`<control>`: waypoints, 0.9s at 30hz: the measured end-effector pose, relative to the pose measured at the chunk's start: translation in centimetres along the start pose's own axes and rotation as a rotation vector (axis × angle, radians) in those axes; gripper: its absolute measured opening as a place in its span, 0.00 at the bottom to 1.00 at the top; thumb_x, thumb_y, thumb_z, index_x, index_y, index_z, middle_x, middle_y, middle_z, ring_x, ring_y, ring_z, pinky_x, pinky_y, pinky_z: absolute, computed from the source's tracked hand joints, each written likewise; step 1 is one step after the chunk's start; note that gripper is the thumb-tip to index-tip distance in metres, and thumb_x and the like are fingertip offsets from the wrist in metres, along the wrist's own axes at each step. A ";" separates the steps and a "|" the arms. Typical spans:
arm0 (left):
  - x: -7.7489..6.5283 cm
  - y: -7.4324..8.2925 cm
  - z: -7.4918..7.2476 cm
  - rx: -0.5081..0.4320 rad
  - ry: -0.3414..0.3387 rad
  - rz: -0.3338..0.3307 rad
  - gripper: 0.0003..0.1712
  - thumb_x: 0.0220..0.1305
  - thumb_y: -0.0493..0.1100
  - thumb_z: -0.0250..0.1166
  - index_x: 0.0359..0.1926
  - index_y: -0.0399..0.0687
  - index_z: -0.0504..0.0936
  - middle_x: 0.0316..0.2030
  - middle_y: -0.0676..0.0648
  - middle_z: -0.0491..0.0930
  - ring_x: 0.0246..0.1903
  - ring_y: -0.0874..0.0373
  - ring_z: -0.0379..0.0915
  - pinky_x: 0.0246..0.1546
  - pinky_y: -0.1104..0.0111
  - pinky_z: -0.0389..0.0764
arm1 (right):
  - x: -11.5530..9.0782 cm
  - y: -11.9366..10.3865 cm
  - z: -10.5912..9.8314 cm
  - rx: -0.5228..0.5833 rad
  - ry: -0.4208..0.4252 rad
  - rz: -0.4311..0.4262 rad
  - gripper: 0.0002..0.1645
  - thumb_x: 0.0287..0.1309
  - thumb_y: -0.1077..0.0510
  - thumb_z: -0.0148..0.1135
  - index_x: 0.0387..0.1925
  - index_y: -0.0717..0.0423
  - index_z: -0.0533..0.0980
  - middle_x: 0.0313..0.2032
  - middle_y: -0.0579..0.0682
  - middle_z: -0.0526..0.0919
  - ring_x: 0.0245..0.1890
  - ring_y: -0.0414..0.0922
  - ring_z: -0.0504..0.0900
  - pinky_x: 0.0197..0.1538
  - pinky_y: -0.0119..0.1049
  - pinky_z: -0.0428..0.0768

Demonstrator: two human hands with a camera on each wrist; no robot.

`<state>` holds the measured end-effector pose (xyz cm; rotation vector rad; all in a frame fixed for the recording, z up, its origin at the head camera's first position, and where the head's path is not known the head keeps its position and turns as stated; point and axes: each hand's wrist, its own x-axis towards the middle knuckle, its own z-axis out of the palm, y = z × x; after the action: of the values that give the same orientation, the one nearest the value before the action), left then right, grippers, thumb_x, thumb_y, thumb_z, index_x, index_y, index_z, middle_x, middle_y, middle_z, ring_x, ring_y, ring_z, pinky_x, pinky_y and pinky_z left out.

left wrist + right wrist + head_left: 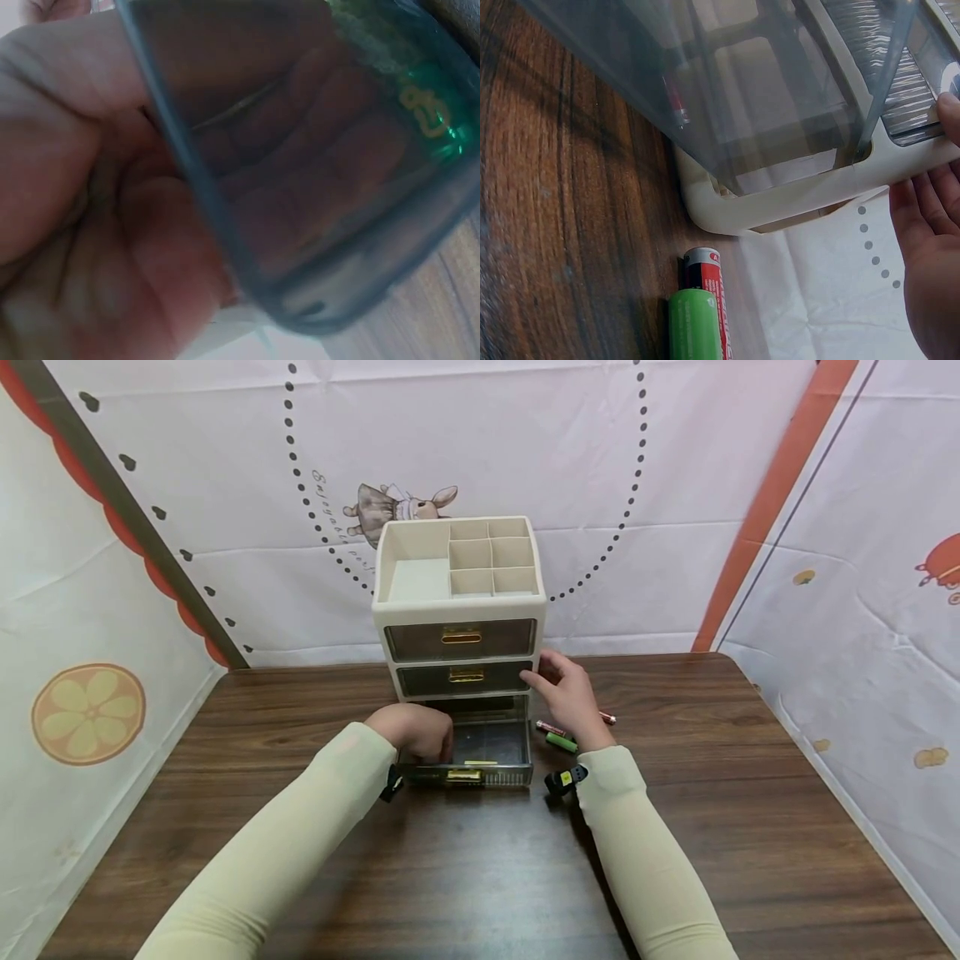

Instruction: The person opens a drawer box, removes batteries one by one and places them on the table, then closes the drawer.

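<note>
A cream desktop drawer organizer (459,607) stands at the back of the table, its clear bottom drawer (491,743) pulled out. My left hand (414,732) reaches down into that drawer at its left side. In the left wrist view its fingers (322,150) show dimly through the drawer's smoky wall; whether they hold anything is unclear. With the thumb on the front edge of the middle drawer and the fingers along the side, my right hand (567,693) grips the organizer's right side. Beside the organizer lie a green battery (562,742) and red batteries (714,271).
The upper drawer (461,640) and middle drawer (465,677) are closed, each with a gold handle. Open compartments (491,556) fill the organizer's top. A printed cloth (480,443) hangs close behind the brown wooden table (675,777).
</note>
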<state>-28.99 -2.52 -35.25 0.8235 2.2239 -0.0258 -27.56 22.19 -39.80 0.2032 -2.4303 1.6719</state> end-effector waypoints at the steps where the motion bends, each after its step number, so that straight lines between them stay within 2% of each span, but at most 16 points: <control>1: 0.0 0.0 0.0 0.006 -0.006 -0.007 0.24 0.60 0.25 0.51 0.42 0.53 0.88 0.42 0.51 0.84 0.25 0.61 0.68 0.28 0.68 0.73 | 0.0 0.0 0.0 0.000 0.001 0.001 0.27 0.60 0.41 0.64 0.59 0.44 0.76 0.50 0.50 0.82 0.50 0.47 0.80 0.54 0.48 0.77; 4: 0.0 0.2 -0.1 0.010 -0.014 -0.033 0.23 0.62 0.26 0.51 0.38 0.55 0.88 0.38 0.53 0.82 0.25 0.61 0.68 0.28 0.68 0.73 | 0.0 -0.1 0.0 0.000 0.001 0.000 0.27 0.59 0.41 0.64 0.59 0.45 0.76 0.50 0.50 0.82 0.50 0.47 0.80 0.54 0.48 0.77; 5: 0.0 0.2 -0.1 0.009 -0.027 -0.040 0.23 0.62 0.26 0.50 0.34 0.53 0.87 0.33 0.53 0.80 0.24 0.60 0.64 0.26 0.68 0.70 | 0.0 -0.1 -0.1 -0.002 0.001 0.000 0.27 0.59 0.41 0.64 0.58 0.45 0.76 0.50 0.51 0.82 0.50 0.48 0.80 0.54 0.48 0.77; 8: 0.0 0.5 -0.1 0.004 -0.029 -0.055 0.22 0.63 0.27 0.50 0.29 0.53 0.85 0.26 0.54 0.75 0.22 0.60 0.63 0.24 0.68 0.69 | 0.0 -0.1 -0.1 -0.005 -0.001 -0.003 0.28 0.60 0.42 0.64 0.59 0.45 0.75 0.50 0.51 0.82 0.50 0.48 0.80 0.54 0.48 0.77; 11: 0.0 0.6 -0.2 -0.020 -0.033 -0.066 0.20 0.63 0.27 0.50 0.29 0.51 0.85 0.24 0.52 0.74 0.21 0.59 0.64 0.23 0.68 0.71 | -0.1 -0.1 -0.1 -0.007 -0.001 -0.005 0.28 0.60 0.42 0.64 0.59 0.46 0.75 0.50 0.51 0.82 0.50 0.48 0.80 0.54 0.48 0.77; 12: 0.0 0.6 -0.1 -0.031 -0.024 -0.066 0.20 0.63 0.28 0.50 0.33 0.53 0.86 0.26 0.53 0.76 0.22 0.59 0.67 0.24 0.67 0.73 | -0.1 -0.1 -0.1 -0.007 0.000 -0.004 0.28 0.60 0.42 0.64 0.59 0.46 0.75 0.50 0.51 0.82 0.50 0.48 0.80 0.54 0.48 0.77; 19: -0.3 0.0 0.3 -0.093 0.005 -0.002 0.13 0.63 0.31 0.54 0.36 0.47 0.83 0.24 0.53 0.73 0.23 0.60 0.64 0.28 0.67 0.69 | 0.0 -0.1 0.0 -0.009 0.005 -0.003 0.27 0.60 0.41 0.64 0.59 0.45 0.76 0.49 0.51 0.82 0.50 0.48 0.80 0.54 0.49 0.77; 27: -0.7 -0.8 0.1 -0.277 0.046 0.038 0.07 0.60 0.34 0.57 0.32 0.47 0.82 0.24 0.51 0.74 0.21 0.59 0.64 0.27 0.66 0.71 | -0.1 -0.3 0.0 -0.006 -0.003 0.019 0.26 0.63 0.47 0.62 0.61 0.47 0.74 0.52 0.54 0.81 0.51 0.50 0.79 0.54 0.50 0.76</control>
<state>-29.01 -3.62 -35.05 0.7179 2.1896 0.3151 -27.37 22.11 -39.50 0.1825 -2.4467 1.6726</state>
